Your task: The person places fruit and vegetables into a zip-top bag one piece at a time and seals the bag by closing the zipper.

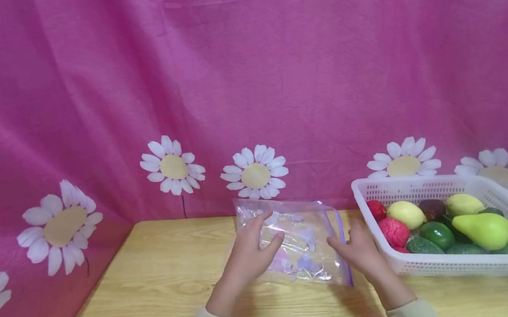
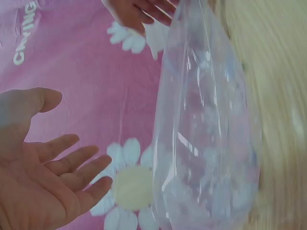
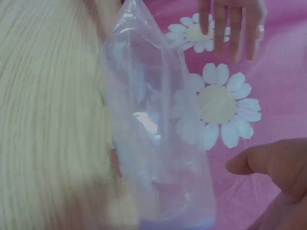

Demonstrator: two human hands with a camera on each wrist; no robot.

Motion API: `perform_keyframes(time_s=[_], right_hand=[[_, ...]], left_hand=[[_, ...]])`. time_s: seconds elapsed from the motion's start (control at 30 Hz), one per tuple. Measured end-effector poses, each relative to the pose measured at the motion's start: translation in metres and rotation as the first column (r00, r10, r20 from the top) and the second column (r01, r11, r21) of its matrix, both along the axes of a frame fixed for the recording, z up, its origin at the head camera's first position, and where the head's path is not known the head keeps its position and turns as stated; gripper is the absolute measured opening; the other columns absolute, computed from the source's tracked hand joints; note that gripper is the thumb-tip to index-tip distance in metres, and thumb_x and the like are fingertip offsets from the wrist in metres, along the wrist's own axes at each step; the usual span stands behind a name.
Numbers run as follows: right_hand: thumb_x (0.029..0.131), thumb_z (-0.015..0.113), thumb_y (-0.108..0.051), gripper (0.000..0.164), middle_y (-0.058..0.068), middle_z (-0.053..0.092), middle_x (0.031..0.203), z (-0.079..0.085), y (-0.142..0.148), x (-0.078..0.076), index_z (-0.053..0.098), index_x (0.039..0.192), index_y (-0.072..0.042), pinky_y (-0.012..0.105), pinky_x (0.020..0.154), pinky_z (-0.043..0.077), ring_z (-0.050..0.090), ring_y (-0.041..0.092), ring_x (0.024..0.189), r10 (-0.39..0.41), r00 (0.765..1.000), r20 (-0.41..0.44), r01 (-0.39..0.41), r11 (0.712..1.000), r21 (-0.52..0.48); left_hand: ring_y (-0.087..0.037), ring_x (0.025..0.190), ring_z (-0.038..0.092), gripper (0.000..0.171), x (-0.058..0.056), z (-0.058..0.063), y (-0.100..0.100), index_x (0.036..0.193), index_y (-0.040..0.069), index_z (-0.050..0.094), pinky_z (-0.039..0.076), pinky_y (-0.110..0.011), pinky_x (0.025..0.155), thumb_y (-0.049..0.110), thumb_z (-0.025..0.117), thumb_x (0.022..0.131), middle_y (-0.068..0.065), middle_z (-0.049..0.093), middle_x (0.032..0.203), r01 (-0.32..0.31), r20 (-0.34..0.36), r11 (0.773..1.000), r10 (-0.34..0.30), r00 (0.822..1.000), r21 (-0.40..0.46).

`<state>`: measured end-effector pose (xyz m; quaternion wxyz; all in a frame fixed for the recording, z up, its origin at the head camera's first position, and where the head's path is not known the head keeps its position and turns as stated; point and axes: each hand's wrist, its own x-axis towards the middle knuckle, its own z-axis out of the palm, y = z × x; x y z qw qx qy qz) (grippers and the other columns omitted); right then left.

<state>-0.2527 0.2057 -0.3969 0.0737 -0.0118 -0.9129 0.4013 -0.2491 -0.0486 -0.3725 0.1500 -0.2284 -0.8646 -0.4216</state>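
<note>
Just below the middle of the head view, the clear plastic bag point(image 1: 298, 242) sits over the pale wooden table point(image 1: 154, 274), its purple zip edge point(image 1: 343, 247) toward the right. Neither of my hands grips anything. My left hand point(image 1: 247, 248) is over the bag's left part, thumb and fingers spread wide, and at the left of its wrist view the palm lies apart from the film. My right hand point(image 1: 363, 250) is just beside the zip edge, thumb clear of the film in its own wrist view; whether its fingertips touch the bag I cannot tell.

I would expect almost no weight, only thin, limp film that bends at the lightest push. Bright glints suggest a slick surface, so a loose hold would probably slide. The puffed middle looks likely to crumple and give me nothing firm. The zip edge should be stiffest, so I would pinch it near its corners and pull gently, since a hard tug could stretch or split the film. At the lower right of the frame, the white basket point(image 1: 436, 267) of fruit point(image 1: 488, 231) stands close to my right hand, leaving my knuckles little room
</note>
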Motion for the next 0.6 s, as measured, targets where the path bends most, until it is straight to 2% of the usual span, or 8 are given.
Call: perform_keyframes(time_s=[0.1,0.2,0.27,0.33,0.4,0.43,0.53,0.6], right_hand=[[0.091,0.069,-0.02,0.074,0.045,0.053,0.126,-0.002,0.0,-0.001,0.034,0.137,0.027,0.056,0.099,0.05,0.056,0.055,0.116,-0.01,1.0,-0.012,0.01,1.0,-0.022],[0.089,0.07,-0.009,0.048,0.026,0.07,0.093,-0.001,-0.006,0.002,0.054,0.122,0.022,0.039,0.076,0.059,0.069,0.033,0.084,0.0,0.999,-0.034,-0.005,0.989,-0.147],[0.089,0.07,-0.004,0.037,0.013,0.07,0.084,0.003,-0.013,0.005,0.061,0.119,0.016,0.028,0.068,0.057,0.067,0.018,0.074,0.04,0.997,-0.07,-0.057,0.965,-0.255],[0.091,0.068,0.0,0.033,0.01,0.069,0.084,0.01,-0.021,0.009,0.062,0.121,0.013,0.024,0.067,0.056,0.066,0.012,0.074,0.117,0.984,-0.138,-0.158,0.924,-0.348],[0.097,0.063,-0.003,0.034,0.013,0.07,0.095,0.016,-0.028,0.015,0.06,0.129,0.009,0.025,0.071,0.057,0.067,0.013,0.083,0.22,0.949,-0.227,-0.289,0.893,-0.344],[0.1,0.06,-0.006,0.035,0.015,0.07,0.104,0.02,-0.032,0.018,0.059,0.134,0.005,0.028,0.078,0.057,0.068,0.015,0.092,0.264,0.927,-0.265,-0.342,0.885,-0.315],[0.107,0.046,-0.011,0.041,0.016,0.059,0.137,0.027,-0.042,0.026,0.05,0.148,-0.004,0.038,0.096,0.052,0.057,0.023,0.122,0.417,0.83,-0.371,-0.5,0.851,-0.161],[0.108,0.043,-0.01,0.045,0.013,0.048,0.151,0.029,-0.048,0.03,0.047,0.152,-0.009,0.04,0.109,0.043,0.045,0.026,0.137,0.486,0.768,-0.416,-0.548,0.836,-0.034]], left_hand=[[-0.032,0.134,0.053,0.053,0.006,0.0,0.007,0.144,0.005,0.053,0.044,-0.052,0.11,0.025,0.065,0.097,-0.012,0.058,0.143,0.041,-0.006,0.999,-0.04,0.999,0.016],[-0.033,0.13,0.056,0.052,0.01,-0.001,0.012,0.145,0.006,0.053,0.046,-0.052,0.107,0.025,0.064,0.098,-0.012,0.058,0.143,0.054,0.002,0.999,-0.054,0.999,0.001],[-0.034,0.129,0.057,0.053,0.013,-0.001,0.015,0.145,0.004,0.052,0.047,-0.052,0.106,0.027,0.064,0.099,-0.013,0.058,0.143,0.06,0.007,0.998,-0.06,0.998,-0.006],[-0.035,0.13,0.056,0.055,0.015,0.0,0.017,0.146,0.004,0.05,0.047,-0.052,0.106,0.032,0.062,0.1,-0.015,0.057,0.145,0.067,0.021,0.998,-0.067,0.998,-0.005],[-0.034,0.134,0.052,0.061,0.016,0.001,0.018,0.149,0.005,0.047,0.044,-0.053,0.109,0.039,0.06,0.101,-0.015,0.054,0.147,0.071,0.033,0.997,-0.071,0.997,0.002],[-0.033,0.137,0.05,0.064,0.016,0.002,0.019,0.151,0.006,0.044,0.043,-0.053,0.11,0.043,0.059,0.101,-0.014,0.052,0.15,0.073,0.042,0.997,-0.074,0.996,0.011],[-0.033,0.141,0.044,0.073,0.019,0.006,0.021,0.155,0.009,0.038,0.04,-0.056,0.112,0.053,0.056,0.1,-0.014,0.047,0.154,0.071,0.062,0.996,-0.074,0.995,0.051],[-0.031,0.142,0.042,0.076,0.022,0.01,0.023,0.156,0.011,0.037,0.039,-0.056,0.112,0.056,0.057,0.098,-0.014,0.046,0.155,0.068,0.067,0.994,-0.074,0.995,0.091]])
